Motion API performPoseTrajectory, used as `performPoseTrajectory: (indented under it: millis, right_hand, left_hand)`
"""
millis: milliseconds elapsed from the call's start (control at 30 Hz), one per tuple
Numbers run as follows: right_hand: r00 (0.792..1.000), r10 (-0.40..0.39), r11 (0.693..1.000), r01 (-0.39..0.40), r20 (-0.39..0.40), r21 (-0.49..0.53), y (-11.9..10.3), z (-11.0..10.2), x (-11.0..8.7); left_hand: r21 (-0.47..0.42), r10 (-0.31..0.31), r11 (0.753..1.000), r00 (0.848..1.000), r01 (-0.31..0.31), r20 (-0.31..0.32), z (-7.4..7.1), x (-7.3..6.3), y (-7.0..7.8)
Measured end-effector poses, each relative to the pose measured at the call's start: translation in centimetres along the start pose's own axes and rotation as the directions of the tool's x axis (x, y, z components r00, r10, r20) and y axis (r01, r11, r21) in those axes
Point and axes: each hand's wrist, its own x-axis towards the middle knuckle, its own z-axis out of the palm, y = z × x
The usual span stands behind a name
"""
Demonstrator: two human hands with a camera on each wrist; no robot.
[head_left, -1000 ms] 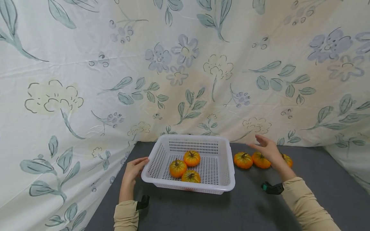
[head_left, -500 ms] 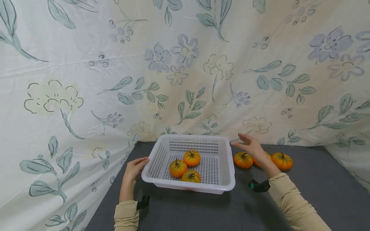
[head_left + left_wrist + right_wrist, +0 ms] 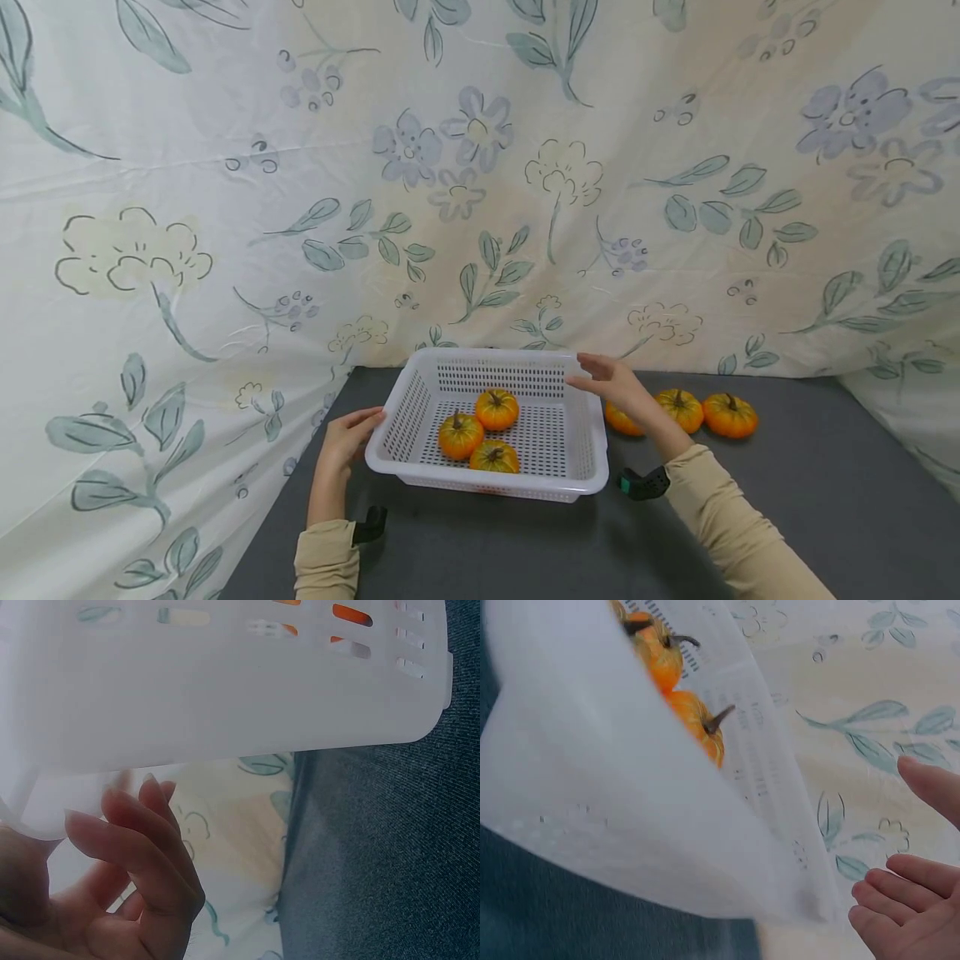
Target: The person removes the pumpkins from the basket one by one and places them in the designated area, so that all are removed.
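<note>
1. Crosswise, in the head view, the white basket (image 3: 487, 482) lies with its long axis running left to right before the person, its right end turned slightly nearer; it stands on the dark table (image 3: 480, 554), its mouth facing up.
2. Inside the basket, three pumpkins sit close together left of its middle: a far pumpkin (image 3: 497, 410), a left pumpkin (image 3: 461, 437) with its stem pointing up, and a near pumpkin (image 3: 494, 457).
3. To the basket's right, three more form a row leading away from it: a half-hidden pumpkin (image 3: 624, 422) behind the forearm, a middle pumpkin (image 3: 679, 410) and an outer pumpkin (image 3: 731, 415), the stems of the last two upward.
4. At the basket's left side, the left hand (image 3: 348, 437) holds the rim; the right hand (image 3: 611, 383) hovers at the far right corner, thumb and fingers parted. Behind the basket hangs a floral cloth (image 3: 562, 208).
5. From the left wrist, the basket's outer wall fills the upper part, orange showing through its slots; the left hand's thumb lies at the rim, with bent fingers on the rim's underside. How firmly they press, I cannot tell.
6. From the right wrist, the right hand's fingers are extended and the thumb stands well away from them, just beside the basket's corner with a gap between; pumpkins with dark stems show past the basket's blurred near wall.
</note>
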Motion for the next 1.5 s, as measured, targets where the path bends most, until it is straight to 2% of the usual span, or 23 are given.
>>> performPoseTrajectory:
  millis: [267, 567, 867, 1133, 1300, 1500]
  right_hand:
    - [0.999, 0.019, 0.999, -0.018, 0.044, -0.032, -1.1, 1.8, 0.6]
    - [0.994, 0.009, 1.000, -0.009, 0.110, 0.000, -1.4, 3.1, 1.3]
    - [0.974, 0.010, 0.999, -0.020, 0.227, 0.041, -1.3, 4.0, 1.9]
    - [0.956, 0.053, 0.999, -0.052, 0.290, -0.009, -1.7, 4.7, 1.9]
    - [0.937, 0.090, 0.996, -0.085, 0.339, -0.029, -2.1, 4.9, 1.9]
    - [0.924, 0.136, 0.990, -0.108, 0.358, -0.095, -2.1, 5.6, 2.3]
  left_hand:
    - [0.002, -0.006, 1.000, 1.000, 0.006, 0.001, 0.0, -0.1, 0.0]
    - [0.003, -0.002, 1.000, 1.000, 0.002, 0.001, 0.0, -0.2, 0.2]
    - [-0.012, 0.003, 1.000, 1.000, -0.003, -0.004, 0.0, -0.1, 0.0]
    - [-0.008, 0.006, 1.000, 1.000, -0.006, -0.004, 0.0, -0.2, 0.0]
    - [-0.014, 0.019, 1.000, 1.000, -0.019, -0.005, 0.1, -0.4, 0.1]
    - [-0.022, 0.032, 0.999, 0.999, -0.033, -0.006, 0.0, -0.4, 0.1]
